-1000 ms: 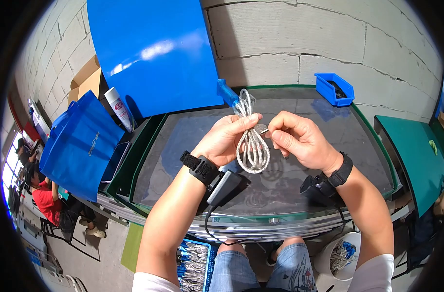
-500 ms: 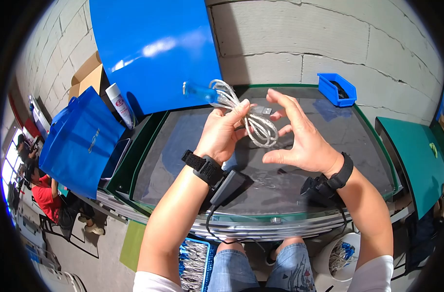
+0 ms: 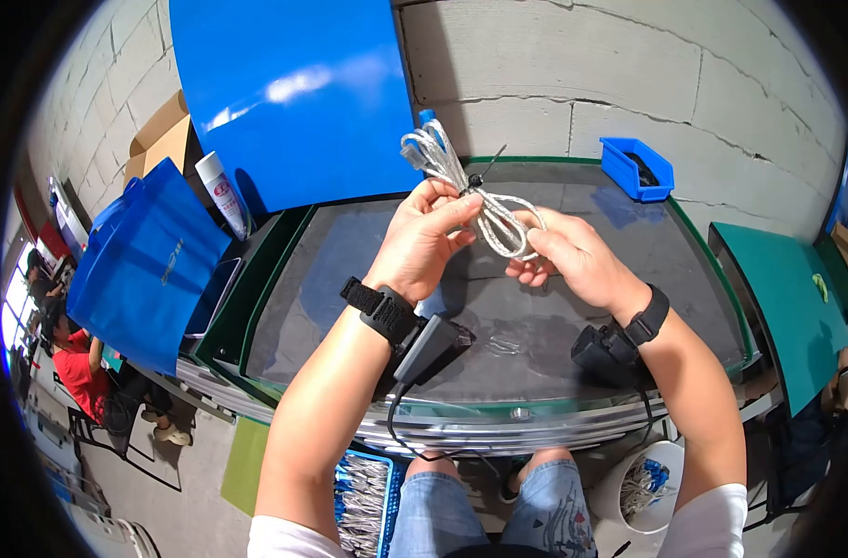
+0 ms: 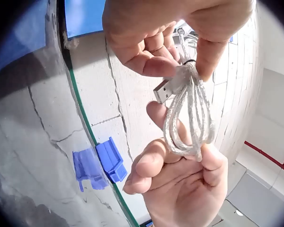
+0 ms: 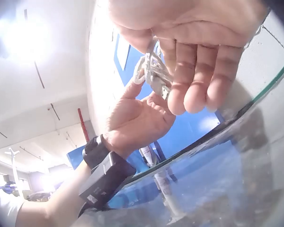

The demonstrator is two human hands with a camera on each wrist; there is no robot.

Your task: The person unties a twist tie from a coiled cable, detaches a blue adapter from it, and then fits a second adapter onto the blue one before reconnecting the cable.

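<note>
A coiled silvery USB cable [image 3: 504,232] is held up over the table, bound around its middle by a black tie [image 3: 474,182] whose end sticks up. My left hand [image 3: 419,237] pinches the bundle at the tie between thumb and fingers. At the far loops, my right hand [image 3: 582,260] grips the cable with thumb and fingers. A blue connector [image 3: 428,117] shows at the bundle's top end. In the left wrist view, a metal USB plug [image 4: 163,91] points out beside the left fingers, and the loops hang toward the right palm.
A dark mat [image 3: 350,344] covers the green-edged table. A blue parts bin [image 3: 640,169] stands at the back right; a spray can [image 3: 221,195] and blue bag [image 3: 150,265] are at left. Below are a blue basket [image 3: 389,507] of cables and a white bucket [image 3: 610,502].
The bundle has been turned over, its blue connector swinging left and then up. The right hand came off the plug, opened, and now grips the loops. The black tie has come into view.
</note>
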